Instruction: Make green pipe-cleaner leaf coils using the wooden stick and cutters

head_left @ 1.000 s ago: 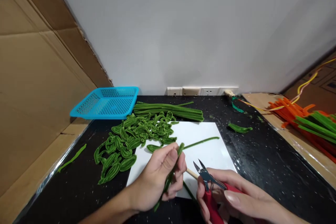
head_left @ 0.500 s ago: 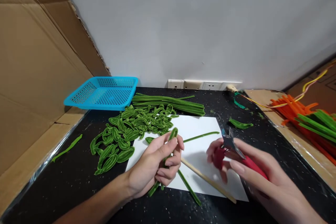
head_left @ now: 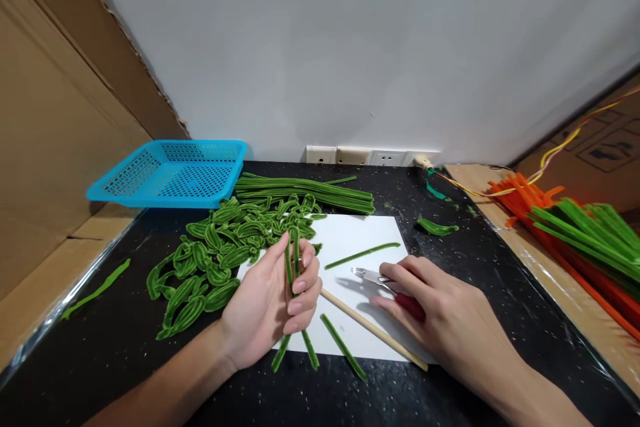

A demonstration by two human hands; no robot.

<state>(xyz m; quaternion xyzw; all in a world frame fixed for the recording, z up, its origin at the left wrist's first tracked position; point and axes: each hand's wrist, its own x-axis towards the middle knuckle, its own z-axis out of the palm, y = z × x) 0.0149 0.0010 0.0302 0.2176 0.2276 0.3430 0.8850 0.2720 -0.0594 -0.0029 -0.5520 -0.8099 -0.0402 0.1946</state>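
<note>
My left hand (head_left: pixel 280 290) is closed around a green pipe cleaner (head_left: pixel 295 253) bent double, its loop at the top and two tails hanging below. In my right hand (head_left: pixel 435 307) is a pair of red-handled pliers or cutters (head_left: pixel 373 275), jaws pointing left over the white paper (head_left: pixel 357 227). On that paper lie a straight green pipe cleaner piece (head_left: pixel 363 255) and a wooden stick (head_left: pixel 375 330). Another short green piece (head_left: pixel 344 348) crosses the paper's front edge. A pile of leaf-shaped green pipe cleaner pieces (head_left: pixel 220 257) spreads left of my left hand.
Behind the pile are a blue basket (head_left: pixel 183 177) and a bundle of green pipe cleaners (head_left: pixel 310 192). A lone green leaf shape (head_left: pixel 437 227) lies right of the paper. Orange stems (head_left: pixel 525 197) and a cable (head_left: pixel 560 147) are at far right; cardboard (head_left: pixel 60 80) stands left.
My right hand has turned the pliers over, so their jaws now point left, nearer the paper. My left hand has tilted, showing the bent pipe cleaner's loop more openly. The view has shifted slightly.
</note>
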